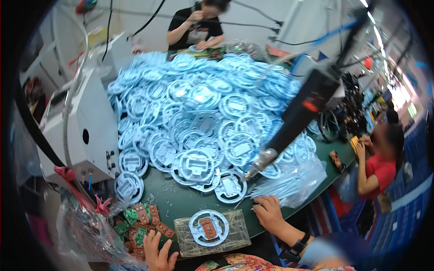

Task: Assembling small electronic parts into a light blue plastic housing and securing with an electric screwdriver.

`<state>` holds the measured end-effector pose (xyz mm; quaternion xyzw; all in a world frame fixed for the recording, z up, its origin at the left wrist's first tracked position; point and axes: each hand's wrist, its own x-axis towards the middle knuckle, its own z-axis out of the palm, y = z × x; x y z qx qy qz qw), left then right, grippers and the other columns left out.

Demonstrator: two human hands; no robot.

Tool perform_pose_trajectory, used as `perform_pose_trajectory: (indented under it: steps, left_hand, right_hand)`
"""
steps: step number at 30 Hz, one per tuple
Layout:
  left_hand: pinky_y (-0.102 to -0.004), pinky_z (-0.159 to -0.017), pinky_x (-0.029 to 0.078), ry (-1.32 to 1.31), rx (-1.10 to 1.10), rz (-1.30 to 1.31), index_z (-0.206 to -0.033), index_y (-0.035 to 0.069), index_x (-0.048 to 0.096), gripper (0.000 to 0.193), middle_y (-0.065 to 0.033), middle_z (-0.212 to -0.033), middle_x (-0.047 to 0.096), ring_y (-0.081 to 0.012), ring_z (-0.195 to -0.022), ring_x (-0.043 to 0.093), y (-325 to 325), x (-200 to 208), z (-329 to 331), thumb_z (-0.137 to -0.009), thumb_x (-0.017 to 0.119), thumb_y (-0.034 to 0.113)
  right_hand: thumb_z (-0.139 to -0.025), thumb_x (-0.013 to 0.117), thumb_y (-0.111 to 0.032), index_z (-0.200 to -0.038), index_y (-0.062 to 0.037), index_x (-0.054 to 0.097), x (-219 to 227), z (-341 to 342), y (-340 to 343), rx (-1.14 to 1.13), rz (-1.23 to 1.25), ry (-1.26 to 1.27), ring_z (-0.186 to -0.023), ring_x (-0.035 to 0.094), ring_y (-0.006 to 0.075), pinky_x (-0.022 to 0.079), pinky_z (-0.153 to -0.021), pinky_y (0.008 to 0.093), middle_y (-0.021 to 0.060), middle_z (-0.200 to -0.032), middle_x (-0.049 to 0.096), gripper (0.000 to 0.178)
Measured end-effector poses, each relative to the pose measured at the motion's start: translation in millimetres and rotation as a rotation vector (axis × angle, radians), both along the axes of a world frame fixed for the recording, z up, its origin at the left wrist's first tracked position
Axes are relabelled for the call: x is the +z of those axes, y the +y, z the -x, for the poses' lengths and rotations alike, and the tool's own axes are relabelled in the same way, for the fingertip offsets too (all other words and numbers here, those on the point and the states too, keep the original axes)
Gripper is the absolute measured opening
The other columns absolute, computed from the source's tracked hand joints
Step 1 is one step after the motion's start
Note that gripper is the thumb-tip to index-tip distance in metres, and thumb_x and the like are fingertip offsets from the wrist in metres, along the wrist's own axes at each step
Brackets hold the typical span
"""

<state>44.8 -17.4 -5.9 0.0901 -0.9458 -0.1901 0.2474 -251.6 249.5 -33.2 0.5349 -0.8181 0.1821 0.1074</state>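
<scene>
Loose circuit boards [143, 216] heaped at left; left hand [158, 254] held just beside them, fingers spread, no grip seen. Blue ring [209, 243] laid on wrapped block [238, 228], brown board [208, 229] set in its middle. Right hand [270, 216] held at table edge, fingers curled, grip cannot be told; clear bag [312, 177] placed just beyond.

A plain pale-grey wall [248, 38] is rising behind a broad dark-green table [187, 201]. Thin, bright white strip lights [371, 18] are glowing in a line at upper right, while a blue, striped expanse [402, 194] is spreading below.
</scene>
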Motion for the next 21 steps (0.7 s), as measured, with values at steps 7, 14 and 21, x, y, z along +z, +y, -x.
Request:
perform_pose_trajectory:
  steps: [7,14,21]
  left_hand:
    - [-0.062,-0.108,0.032,-0.06,0.048,-0.112,-0.125,0.003,0.058,0.046,-0.026,-0.14,0.047,-0.0484,-0.132,0.042,-3.0,-29.0,-1.8,-0.084,0.072,0.018]
    - [-0.0646,-0.104,0.033,-0.118,-0.012,-0.116,-0.126,0.005,0.057,0.045,-0.0265,-0.138,0.047,-0.0485,-0.129,0.044,-1.3,-31.6,-6.8,-0.087,0.069,0.024]
    - [-0.0646,-0.105,0.033,-0.204,-0.019,-0.168,-0.126,0.004,0.056,0.048,-0.0264,-0.138,0.047,-0.048,-0.131,0.043,-3.8,-22.0,-6.3,-0.084,0.071,0.02]
  right_hand:
    - [-0.076,0.071,-0.008,-0.101,-0.0099,0.062,-0.9,4.1,-6.3,-0.017,-0.069,-0.048,-0.107,0.056,0.0272,0.035,-0.097,0.0506,0.0073,-0.111,0.06,0.027]
    - [-0.073,0.073,-0.007,-0.102,-0.012,0.062,-0.2,6.0,0.0,-0.042,-0.116,-0.097,-0.108,0.054,0.0287,0.035,-0.096,0.0499,0.0063,-0.112,0.06,0.031]
    - [-0.073,0.074,-0.007,-0.1,-0.0122,0.064,-2.8,6.2,-5.4,-0.054,-0.157,-0.094,-0.107,0.055,0.0302,0.041,-0.089,0.0437,0.0063,-0.111,0.061,0.03]
